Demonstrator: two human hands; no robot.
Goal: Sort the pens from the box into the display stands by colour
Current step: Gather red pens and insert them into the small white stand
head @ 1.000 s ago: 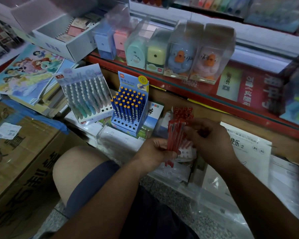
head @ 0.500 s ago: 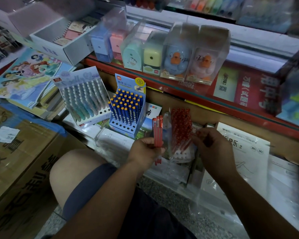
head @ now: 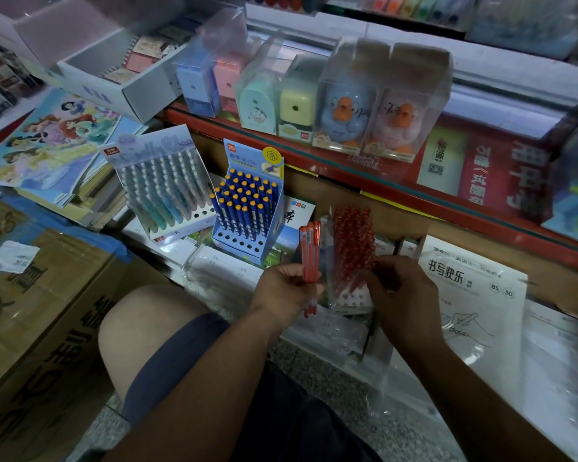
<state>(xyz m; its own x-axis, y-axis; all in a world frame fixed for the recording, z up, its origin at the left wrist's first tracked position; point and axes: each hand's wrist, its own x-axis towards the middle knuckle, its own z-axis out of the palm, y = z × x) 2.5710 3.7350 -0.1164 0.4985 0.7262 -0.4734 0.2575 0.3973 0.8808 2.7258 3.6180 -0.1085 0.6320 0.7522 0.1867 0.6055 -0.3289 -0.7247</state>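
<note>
My left hand (head: 286,291) grips a small bunch of red pens (head: 310,251), held upright just left of the red display stand (head: 352,251). That stand is packed with red pens and has a white holed base. My right hand (head: 399,295) is at the stand's lower right side, fingers curled against a red pen among the standing ones; the fingertips are partly hidden. Further left stand a blue display stand (head: 247,211) of blue pens with yellow caps and a pastel display stand (head: 167,191) of pale pens.
A red shelf edge (head: 364,175) runs behind, carrying boxed sharpeners (head: 314,95). Cardboard boxes (head: 44,321) sit at the left, colouring books (head: 50,141) beyond them. Workbooks in plastic sleeves (head: 474,308) lie at the right. My knee (head: 147,331) is in front.
My left hand carried the bunch of red pens to the left, away from the stand. My right hand went down to the stand's lower right side.
</note>
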